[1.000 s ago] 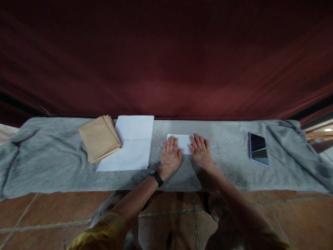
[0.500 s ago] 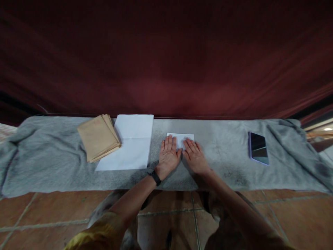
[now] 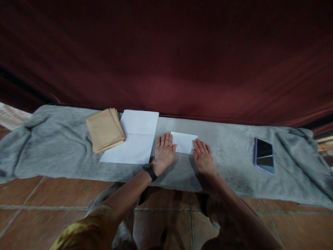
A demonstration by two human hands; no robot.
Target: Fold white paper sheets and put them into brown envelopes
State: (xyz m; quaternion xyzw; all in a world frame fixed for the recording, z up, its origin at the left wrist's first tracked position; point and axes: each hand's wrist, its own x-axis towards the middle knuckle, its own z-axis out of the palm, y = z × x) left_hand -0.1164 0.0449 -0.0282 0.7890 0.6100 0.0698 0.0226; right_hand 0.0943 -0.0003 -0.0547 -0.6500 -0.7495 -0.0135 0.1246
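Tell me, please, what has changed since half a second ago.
The left hand slid left and the right hand right, to opposite ends of the small white paper, uncovering more of it. The brown paper stack, white sheets and phone stayed put.

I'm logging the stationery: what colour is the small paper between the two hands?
The small paper is white, seen best in the head view.

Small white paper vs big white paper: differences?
Size: the small paper covers far less area than the big paper.
Contact: the left hand and right hand touch the small paper; a brown paper stack partly covers the big paper.
Both are white, on the gray cloth.
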